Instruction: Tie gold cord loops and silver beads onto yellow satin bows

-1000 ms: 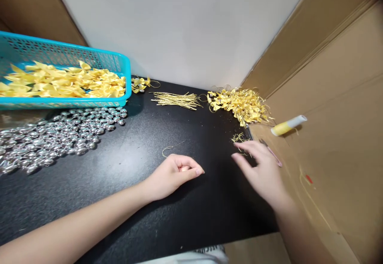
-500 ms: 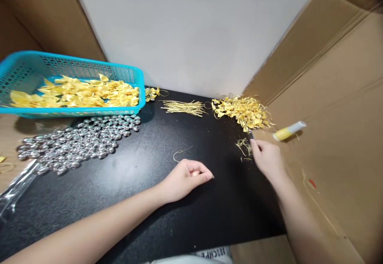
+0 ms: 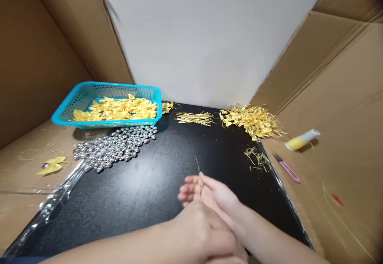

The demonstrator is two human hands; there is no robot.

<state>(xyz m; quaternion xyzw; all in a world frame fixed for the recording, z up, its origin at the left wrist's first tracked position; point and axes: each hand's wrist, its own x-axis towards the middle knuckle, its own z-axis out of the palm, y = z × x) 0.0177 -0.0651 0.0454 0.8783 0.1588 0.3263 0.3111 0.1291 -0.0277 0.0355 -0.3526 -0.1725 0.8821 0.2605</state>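
My right hand (image 3: 217,196) is raised over the black table, palm turned up, with thumb and finger pinched on a thin needle (image 3: 197,165) that points away from me. A pale gold thread (image 3: 199,188) runs from that pinch down toward my left hand (image 3: 200,234). My left hand is closed in front of the right wrist and overlaps it; the thread seems to end in its fingers, which are mostly hidden. Thread snips (image 3: 287,168) with a pink handle lie on the cardboard to the right.
A blue basket (image 3: 56,119) of yellow ribbon bows stands back left, with silver beads (image 3: 110,148) before it. Cut gold cords (image 3: 194,118) lie at the back. Finished-looking yellow bows (image 3: 254,120) are heaped back right, near thread scraps (image 3: 257,159) and a yellow thread spool (image 3: 302,139).
My right hand has put the snips down on the right and come to the middle, taking the needle. My left hand has drawn closer to me. The view has shifted left.
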